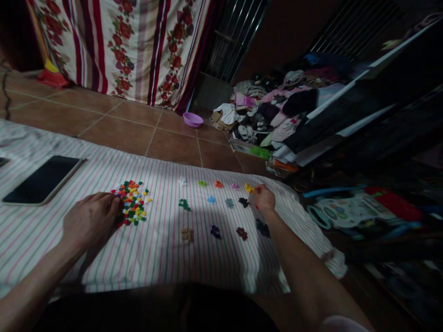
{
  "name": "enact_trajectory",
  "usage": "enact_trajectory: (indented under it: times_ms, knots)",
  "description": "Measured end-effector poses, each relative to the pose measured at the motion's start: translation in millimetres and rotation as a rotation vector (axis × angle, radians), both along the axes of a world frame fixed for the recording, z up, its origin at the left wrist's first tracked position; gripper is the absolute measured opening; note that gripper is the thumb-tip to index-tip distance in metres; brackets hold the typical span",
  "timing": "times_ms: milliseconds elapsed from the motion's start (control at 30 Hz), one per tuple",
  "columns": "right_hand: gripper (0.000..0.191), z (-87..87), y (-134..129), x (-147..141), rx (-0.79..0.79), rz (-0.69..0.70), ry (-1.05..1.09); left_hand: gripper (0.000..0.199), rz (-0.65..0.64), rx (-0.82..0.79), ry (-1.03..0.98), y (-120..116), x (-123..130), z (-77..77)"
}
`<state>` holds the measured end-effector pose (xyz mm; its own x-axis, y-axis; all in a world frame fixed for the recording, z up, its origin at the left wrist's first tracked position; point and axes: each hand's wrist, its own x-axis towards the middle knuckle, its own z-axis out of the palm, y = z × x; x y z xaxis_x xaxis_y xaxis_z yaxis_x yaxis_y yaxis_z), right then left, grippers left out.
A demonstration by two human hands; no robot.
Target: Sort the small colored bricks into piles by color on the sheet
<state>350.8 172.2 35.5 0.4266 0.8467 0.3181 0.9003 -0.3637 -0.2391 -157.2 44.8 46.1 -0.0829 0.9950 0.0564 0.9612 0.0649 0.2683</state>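
Observation:
My left hand (92,216) rests at the left side of a mixed heap of small coloured pieces (133,203), fingers bent together and fingertips partly hidden. To the right lie small single-colour piles in rows. My right hand (264,198) is at the far right of the back row, fingertips pinched beside the yellow pile (248,187); whatever they hold is too small to make out. Along that row are white (182,181), lime green (201,183), orange (218,184) and pink pieces (235,186). Nearer me sit dark green (184,204), black (243,202) and tan pieces (187,234).
A phone (43,180) lies on the striped cloth (155,263) at the left. Beyond the cloth, a purple basin (193,120) stands on the tiled floor near a floral curtain (138,50). Heaped clothes (273,101) fill the back right.

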Motion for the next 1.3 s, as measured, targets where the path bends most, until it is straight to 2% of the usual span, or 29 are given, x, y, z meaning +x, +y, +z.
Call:
enact_trajectory:
  times_ms: [200, 367, 633, 833, 1067, 1200, 1300]
  knots:
    - [0.022, -3.6, 10.7, 2.4, -0.026, 0.077, -0.109, 0.032, -0.124, -0.063, 0.297, 1.9, 0.3, -3.8]
    - [0.024, -1.1, 15.9, -0.5, -0.09, 0.078, -0.146, 0.033, -0.163, -0.058, 0.393, 2.1, -0.2, -5.2]
    - [0.029, 6.5, 3.2, -1.6, -0.079, 0.116, -0.173, 0.036, -0.134, 0.023, 0.268, 1.5, -5.3, -12.6]
    - [0.026, 6.4, -5.2, -7.8, -0.032, 0.293, -0.235, 0.046, 0.023, 0.026, 0.099, 1.3, -1.3, -6.3]
    - [0.027, 8.2, -8.1, -49.8, -0.037, 0.433, -0.204, 0.041, -0.01, -0.02, 0.072, 0.2, -3.1, -1.5]
    - [0.028, 6.9, -5.0, -91.2, 0.014, 0.557, -0.141, 0.039, -0.073, -0.011, 0.028, -1.2, -8.3, -2.6]
    - [0.028, 4.8, -3.3, -128.4, 0.056, 0.7, -0.068, 0.037, -0.122, 0.019, -0.021, -2.1, -12.6, -4.8]
